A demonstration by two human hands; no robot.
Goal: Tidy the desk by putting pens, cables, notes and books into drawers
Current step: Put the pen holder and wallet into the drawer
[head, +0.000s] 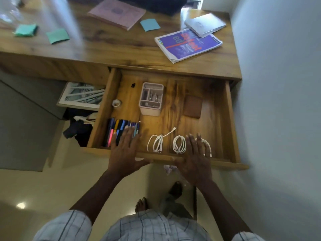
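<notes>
The wooden drawer (227, 119) is pulled out under the desk. Inside lie several pens (114, 131) at the front left and three coiled white cables (157, 142) along the front. My left hand (125, 152) rests flat, fingers straight, over the drawer's front edge and the pens. My right hand (196, 160) lies flat over the front edge, covering part of the rightmost cable. On the desk top (86, 53) lie a purple book (187, 44), a white booklet (205, 24), a pink notebook (118, 13) and teal sticky notes (57, 36).
The drawer also holds a pink organiser box (151, 99), a tape roll (116, 102) and a brown wallet (192, 106). A white wall (278, 84) stands close on the right. Clothes (78, 127) and a framed picture (81, 96) lie under the desk at left.
</notes>
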